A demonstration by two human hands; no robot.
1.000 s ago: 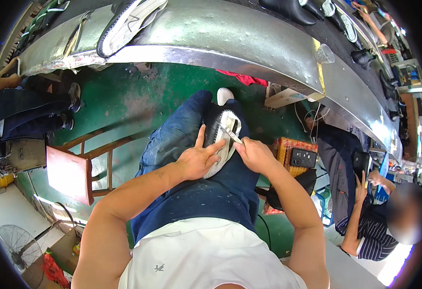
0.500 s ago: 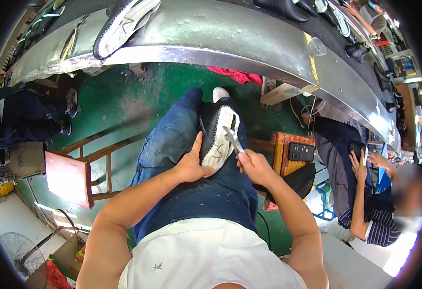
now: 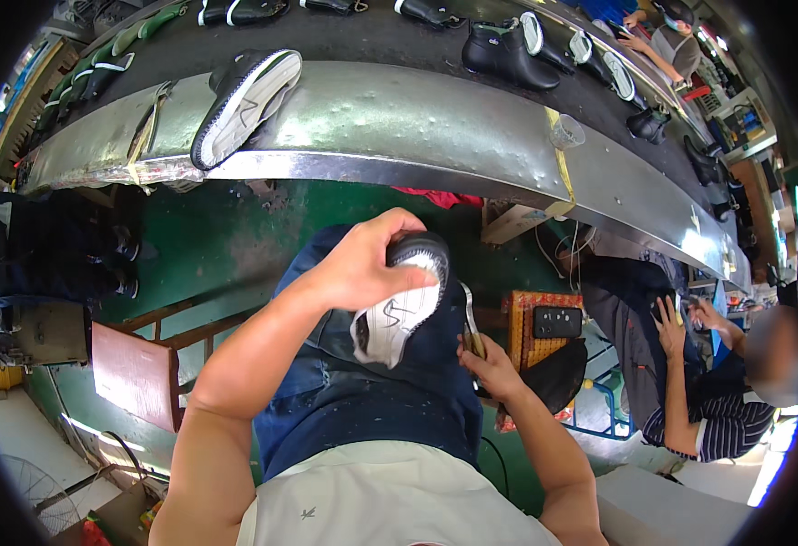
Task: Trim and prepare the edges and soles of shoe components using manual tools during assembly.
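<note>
A black shoe upper with a whitish bottom (image 3: pixel 392 318) is lifted over my thighs, its bottom facing me and a dark line drawn on it. My left hand (image 3: pixel 376 264) grips its rounded black end, the thumb pressing across the pale bottom and the fingers around the far side. Beside it, over my right thigh, my right hand (image 3: pixel 492 366) is closed around the handle of a metal hand tool with a curved head (image 3: pixel 468 309). The tool points away from me and is apart from the shoe; its exact kind is unclear.
Ahead runs a metal-edged bench (image 3: pixel 399 136), with a similar shoe (image 3: pixel 244 105) at its edge and black boots (image 3: pixel 508 56) beyond. A wooden stool (image 3: pixel 135 373) stands left. At right, a phone (image 3: pixel 558 321) lies on a patterned seat, near a seated person (image 3: pixel 704 428).
The shoe has come up off my lap and been turned, with my left hand now over its rounded end. My right hand has drawn the tool away from its bottom. The view has tilted up.
</note>
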